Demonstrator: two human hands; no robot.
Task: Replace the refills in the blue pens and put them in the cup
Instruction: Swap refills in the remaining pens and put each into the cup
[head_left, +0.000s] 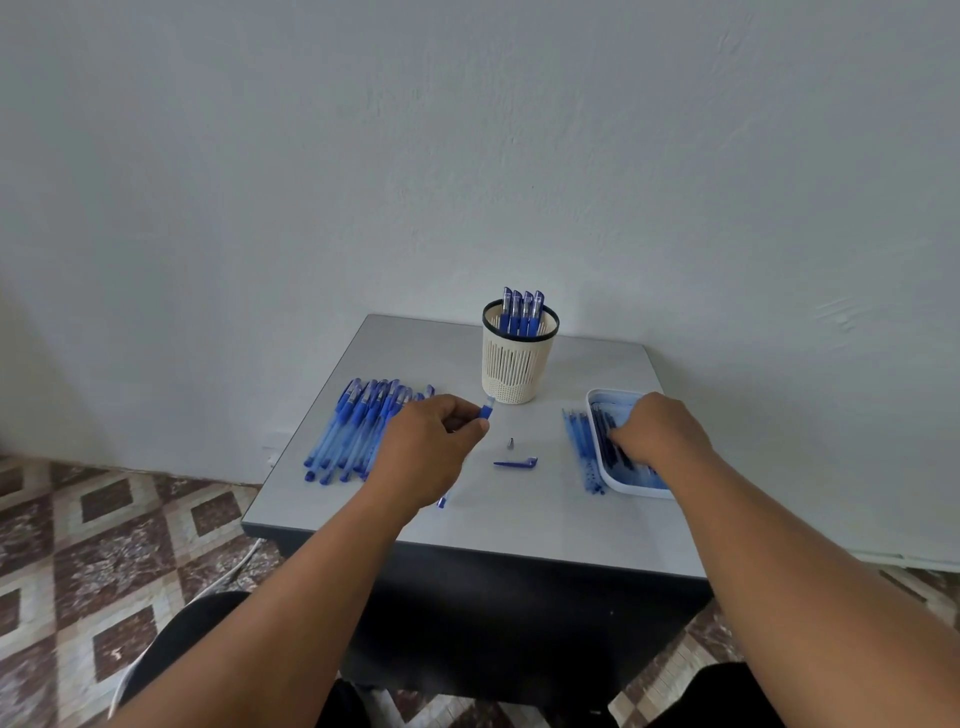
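- The open pen (485, 411) is held in the left hand (428, 449), fingers curled round the barrel, its blue grip end poking out toward the cup (519, 358); the far end shows below the wrist.
- Its loose parts lie on the table (467, 525) between the hands: a small metal tip (510, 444) and a blue cap (516, 462). Judged risk: a sweep of either forearm could knock the tip off the edge, and it looks small enough to lose on the patterned floor.
- The right hand (660, 431) reaches into the tray (605, 470), fingers bent down among the dark refills (615, 447); whether it has pinched one I cannot tell. Risk: lifting several at once, or dragging the tray toward the near edge.
- More refills (584, 452) lie just beside the tray on its left; used and new could get mixed.
- Four pens already stand in the cup; a careless drop could tip it.
- The pile (356, 431) of pens lies left of the left hand, close enough to be scattered.
- Both arms stretch forward from the body, wrists low over the table.
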